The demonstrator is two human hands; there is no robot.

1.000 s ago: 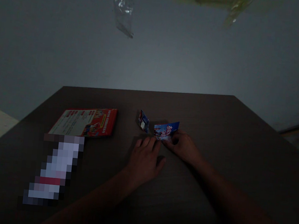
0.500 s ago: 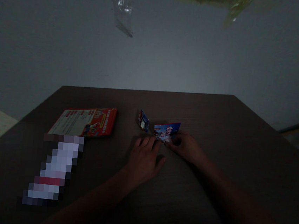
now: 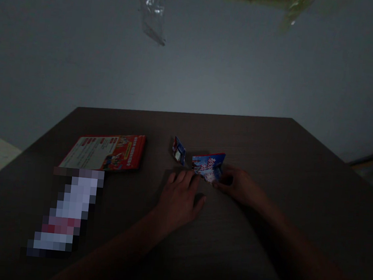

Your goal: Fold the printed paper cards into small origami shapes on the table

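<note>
A folded blue card (image 3: 208,165) with a red edge and white lettering stands on the dark table, its upper flap raised and its lower flap toward me. My right hand (image 3: 236,184) pinches its right side, the thumb low at the near corner and the fingers partly hidden behind the card. Lying flat on the wood, my left hand (image 3: 177,196) has its fingers spread, the fingertips at the card's lower left corner. Just left of that, a smaller folded blue card (image 3: 179,150) rests propped half open, apart from both hands.
A red box or book (image 3: 106,153) with a white printed panel lies on the table (image 3: 255,142) at the left. Nearer me is a long blurred-out object (image 3: 71,208). Behind the table rises a grey wall (image 3: 196,70) with clear and yellowish tape on it.
My right hand has slid slightly to the right along the card's edge, leaving more of the lower flap visible. My left hand and the other things stay put.
</note>
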